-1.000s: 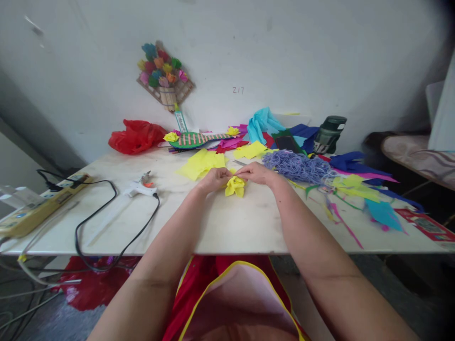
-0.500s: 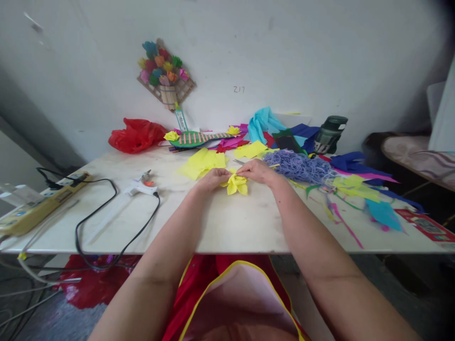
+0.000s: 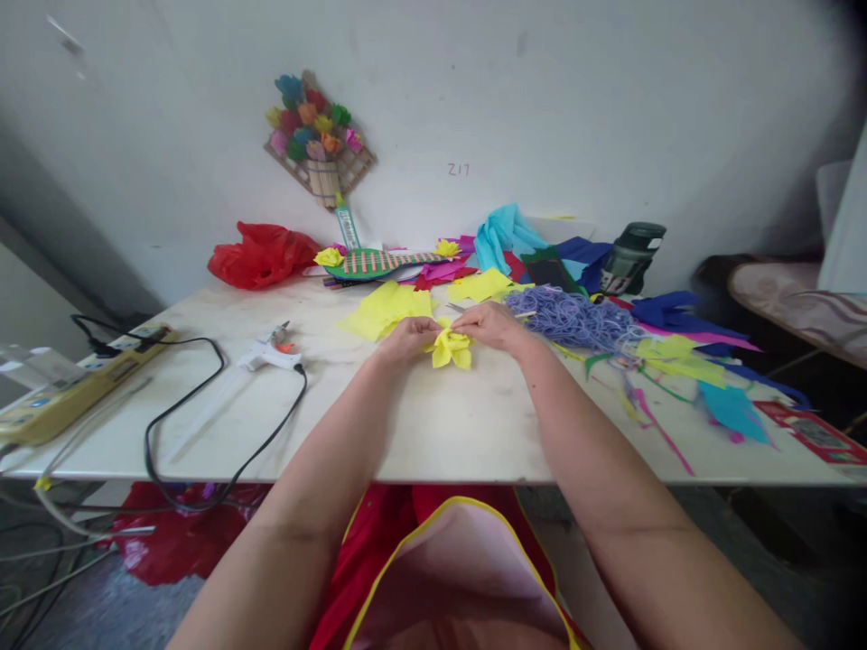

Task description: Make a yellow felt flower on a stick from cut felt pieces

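Observation:
A small yellow paper flower [image 3: 451,347] lies on the white table [image 3: 440,424] between my two hands. My left hand [image 3: 408,335] pinches its left side with curled fingers. From the right, my right hand [image 3: 492,325] grips its top edge, fingers closed. Flat yellow paper sheets [image 3: 383,310] lie just behind my left hand. A heap of purple yarn [image 3: 573,318] sits right of my right hand.
A glue gun [image 3: 267,357] with a black cord lies at left, near a yellow power strip [image 3: 81,379]. Coloured paper scraps [image 3: 684,361] cover the right side. A red bag [image 3: 261,255], a dark bottle [image 3: 629,255] and a wall flower basket [image 3: 317,140] are at the back.
The yellow flower has turned a little between my fingers and its petals have spread. Both hands stay in nearly the same place.

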A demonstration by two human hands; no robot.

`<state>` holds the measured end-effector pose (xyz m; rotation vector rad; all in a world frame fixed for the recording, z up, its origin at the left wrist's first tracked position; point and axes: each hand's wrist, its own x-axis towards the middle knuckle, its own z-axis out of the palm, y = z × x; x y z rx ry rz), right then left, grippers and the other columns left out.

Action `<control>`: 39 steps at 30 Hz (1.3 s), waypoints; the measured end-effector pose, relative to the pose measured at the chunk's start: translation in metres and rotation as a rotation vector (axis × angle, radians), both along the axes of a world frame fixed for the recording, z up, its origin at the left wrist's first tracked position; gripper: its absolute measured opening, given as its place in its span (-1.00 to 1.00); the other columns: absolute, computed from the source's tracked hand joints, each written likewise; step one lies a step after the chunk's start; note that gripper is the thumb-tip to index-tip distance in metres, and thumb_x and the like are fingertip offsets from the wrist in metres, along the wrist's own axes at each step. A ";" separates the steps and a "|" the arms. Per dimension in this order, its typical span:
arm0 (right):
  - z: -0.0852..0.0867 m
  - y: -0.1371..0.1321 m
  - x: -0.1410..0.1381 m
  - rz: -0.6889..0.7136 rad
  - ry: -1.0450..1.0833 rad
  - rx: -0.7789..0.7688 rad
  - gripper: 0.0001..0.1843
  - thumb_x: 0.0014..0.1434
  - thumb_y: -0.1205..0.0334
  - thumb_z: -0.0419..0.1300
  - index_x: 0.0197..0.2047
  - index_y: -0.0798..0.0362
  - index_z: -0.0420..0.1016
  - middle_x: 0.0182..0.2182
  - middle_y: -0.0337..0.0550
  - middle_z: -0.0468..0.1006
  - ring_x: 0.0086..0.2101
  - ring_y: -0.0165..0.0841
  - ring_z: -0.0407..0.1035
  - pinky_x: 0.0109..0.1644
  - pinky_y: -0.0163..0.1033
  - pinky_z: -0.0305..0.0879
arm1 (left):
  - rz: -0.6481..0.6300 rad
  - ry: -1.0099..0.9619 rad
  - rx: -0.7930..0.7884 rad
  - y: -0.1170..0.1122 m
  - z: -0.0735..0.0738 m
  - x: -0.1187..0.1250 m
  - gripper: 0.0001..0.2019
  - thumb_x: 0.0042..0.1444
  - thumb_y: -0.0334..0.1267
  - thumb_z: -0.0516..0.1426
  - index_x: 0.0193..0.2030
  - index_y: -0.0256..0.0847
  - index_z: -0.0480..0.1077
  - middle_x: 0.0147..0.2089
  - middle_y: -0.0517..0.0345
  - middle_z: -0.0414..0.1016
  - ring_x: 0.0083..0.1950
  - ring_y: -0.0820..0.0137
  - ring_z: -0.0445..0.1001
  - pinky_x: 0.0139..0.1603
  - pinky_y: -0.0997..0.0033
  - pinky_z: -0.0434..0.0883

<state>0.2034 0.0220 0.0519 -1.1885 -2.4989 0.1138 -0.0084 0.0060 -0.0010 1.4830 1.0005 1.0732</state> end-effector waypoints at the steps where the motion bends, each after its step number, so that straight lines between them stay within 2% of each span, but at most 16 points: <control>1: 0.000 0.001 0.001 -0.001 0.016 -0.002 -0.76 0.27 0.23 0.28 -0.08 -0.18 0.77 -0.13 -0.25 0.77 -0.15 -0.28 0.61 -0.18 -0.30 0.36 | 0.001 -0.030 -0.007 0.000 0.000 0.001 -0.65 -0.21 -0.05 0.45 -0.42 -0.26 0.52 -0.47 0.24 0.49 -0.42 0.47 0.41 -0.37 0.50 0.27; 5: -0.003 0.003 0.002 -0.022 0.065 -0.010 -0.76 0.27 0.22 0.28 -0.06 -0.16 0.76 -0.10 -0.23 0.76 -0.12 -0.27 0.62 -0.13 -0.29 0.40 | -0.049 -0.200 -0.127 0.001 -0.001 0.000 -0.61 -0.16 -0.01 0.43 -0.34 -0.27 0.53 -0.39 0.12 0.55 -0.30 0.35 0.55 -0.29 0.44 0.42; 10: -0.004 0.006 0.004 -0.058 0.103 -0.027 -0.76 0.26 0.20 0.30 -0.06 -0.17 0.76 -0.11 -0.23 0.77 -0.13 -0.25 0.63 -0.13 -0.28 0.42 | -0.178 -0.302 -0.221 -0.001 -0.002 -0.005 -0.51 -0.21 -0.26 0.44 -0.08 -0.33 0.52 -0.14 -0.11 0.65 -0.14 0.20 0.65 -0.11 0.27 0.55; 14: -0.003 0.004 0.004 -0.076 0.096 -0.050 -0.76 0.26 0.20 0.30 -0.06 -0.16 0.76 -0.10 -0.21 0.76 -0.13 -0.25 0.63 -0.11 -0.28 0.42 | -0.210 -0.328 -0.241 -0.005 -0.002 -0.005 -0.40 -0.26 -0.38 0.46 0.00 -0.29 0.45 -0.05 -0.11 0.65 -0.07 0.16 0.65 -0.01 0.16 0.58; 20: -0.002 0.003 0.004 -0.079 0.094 -0.043 -0.77 0.26 0.17 0.31 -0.06 -0.22 0.76 -0.09 -0.25 0.76 -0.11 -0.24 0.63 -0.09 -0.25 0.44 | -0.130 -0.245 -0.207 -0.002 -0.005 0.000 -0.33 -0.36 -0.41 0.50 0.00 -0.29 0.48 -0.16 0.04 0.65 -0.21 0.32 0.64 -0.14 0.37 0.53; 24: -0.002 0.003 0.006 -0.071 0.102 -0.034 -0.77 0.26 0.17 0.31 -0.06 -0.21 0.76 -0.10 -0.24 0.76 -0.12 -0.23 0.64 -0.08 -0.25 0.45 | -0.137 -0.240 -0.192 -0.002 -0.003 0.000 -0.30 -0.42 -0.41 0.50 0.00 -0.29 0.51 -0.18 0.06 0.65 -0.25 0.36 0.62 -0.19 0.43 0.48; 30: 0.000 0.003 0.008 -0.066 0.098 -0.033 -0.78 0.26 0.16 0.32 -0.07 -0.20 0.76 -0.10 -0.23 0.76 -0.11 -0.23 0.65 -0.09 -0.26 0.47 | -0.161 -0.259 -0.200 -0.003 -0.001 -0.002 -0.40 -0.35 -0.36 0.45 -0.04 -0.29 0.54 -0.19 0.05 0.65 -0.30 0.38 0.58 -0.25 0.44 0.44; 39: -0.002 0.004 0.007 -0.083 0.066 -0.002 -0.73 0.28 0.12 0.31 0.03 -0.21 0.73 -0.06 -0.19 0.74 -0.06 -0.19 0.64 -0.03 -0.23 0.48 | 0.004 -0.137 -0.104 0.003 -0.006 -0.001 -0.52 -0.32 -0.33 0.42 -0.13 -0.26 0.59 -0.39 0.20 0.57 -0.43 0.46 0.47 -0.38 0.50 0.31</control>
